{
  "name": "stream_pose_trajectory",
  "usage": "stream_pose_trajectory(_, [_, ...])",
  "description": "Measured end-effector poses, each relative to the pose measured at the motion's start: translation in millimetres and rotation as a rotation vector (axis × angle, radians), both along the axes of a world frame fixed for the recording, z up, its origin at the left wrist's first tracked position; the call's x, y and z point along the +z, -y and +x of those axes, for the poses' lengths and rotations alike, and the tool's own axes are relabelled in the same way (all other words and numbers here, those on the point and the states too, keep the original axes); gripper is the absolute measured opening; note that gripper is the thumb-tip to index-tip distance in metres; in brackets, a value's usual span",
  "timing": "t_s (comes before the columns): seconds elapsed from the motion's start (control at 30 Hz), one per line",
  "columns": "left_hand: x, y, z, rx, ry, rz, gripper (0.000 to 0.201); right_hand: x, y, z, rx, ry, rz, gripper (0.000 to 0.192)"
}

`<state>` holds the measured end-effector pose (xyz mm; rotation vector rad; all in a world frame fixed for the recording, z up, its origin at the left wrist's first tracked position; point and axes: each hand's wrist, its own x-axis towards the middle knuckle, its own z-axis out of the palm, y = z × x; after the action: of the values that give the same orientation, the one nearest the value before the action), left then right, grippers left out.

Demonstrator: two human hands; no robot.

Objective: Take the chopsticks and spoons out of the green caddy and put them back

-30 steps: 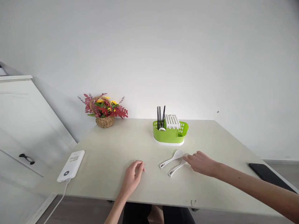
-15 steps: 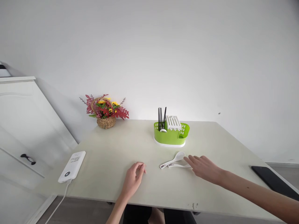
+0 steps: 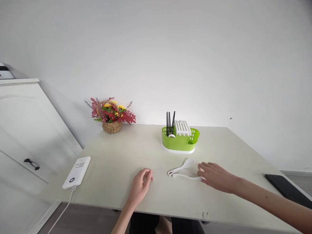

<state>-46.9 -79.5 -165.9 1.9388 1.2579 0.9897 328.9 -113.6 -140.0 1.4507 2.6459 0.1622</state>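
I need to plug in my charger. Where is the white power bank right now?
In the head view the power bank lies near the left edge of the table, its cable hanging off the front, left of the left hand and in front of the flower basket.

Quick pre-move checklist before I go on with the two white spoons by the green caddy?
1. Right hand on the nearer white plastic spoon: ok, fingers rest on its bowl end; a closed grip, cannot tell.
2. Farther white plastic spoon untouched on the pale table: ok.
3. Spoon handles apart: not ok, the handle ends meet near the label.
4. Left hand clear of both spoons: ok, loosely curled on the table, holding nothing.
5. Green plastic cutlery caddy upright: ok, black chopsticks stand in its left part.
6. Free room in the caddy: cannot tell.
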Motion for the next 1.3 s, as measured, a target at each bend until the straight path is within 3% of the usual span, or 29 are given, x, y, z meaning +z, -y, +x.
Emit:
stream_pose_trajectory(0.1, [0.5, 0.6, 0.3, -0.001, 0.004, -0.005, 0.036, 13.3, 1.8, -3.3, -0.017, 0.001, -0.098, 0.02])
stream_pose_trajectory(0.17, [0.6, 1.0, 0.7, 0.003, 0.004, -0.01, 0.036, 27.5, 3.7, -7.1, -0.041, -0.127, -0.21, 0.022])
stream_pose_trajectory(0.37, [0.8, 2.0, 2.1, 0.006, -0.01, -0.002, 0.033, 65.8, 0.3, -53.1, -0.145, -1.02, -0.752, 0.037])
stream_pose_trajectory(0.53, [0.6, 1.4, 2.4, 0.014, -0.015, -0.025, 0.034, 79.0, -17.7, -125.9, -0.309, -1.755, -0.796, 0.039])
stream_pose_trajectory(0.73, [-1.1, 0.6, 2.1, 0.023, -0.001, -0.057, 0.034, 99.9, -52.4, -187.7, -0.495, -2.515, -0.79, 0.005])
stream_pose_trajectory(0.93, [-2.0, 0.6, 1.8, 0.026, 0.008, -0.057, 0.033, 106.5, -88.1, -203.8, -0.59, -2.743, -0.661, 0.016])
stream_pose_trajectory(1.3, [-1.7, 1.3, 3.3, 0.031, -0.005, -0.073, 0.033, 110.8, -124.2, -200.8, -0.729, -2.858, -0.69, 0.023])
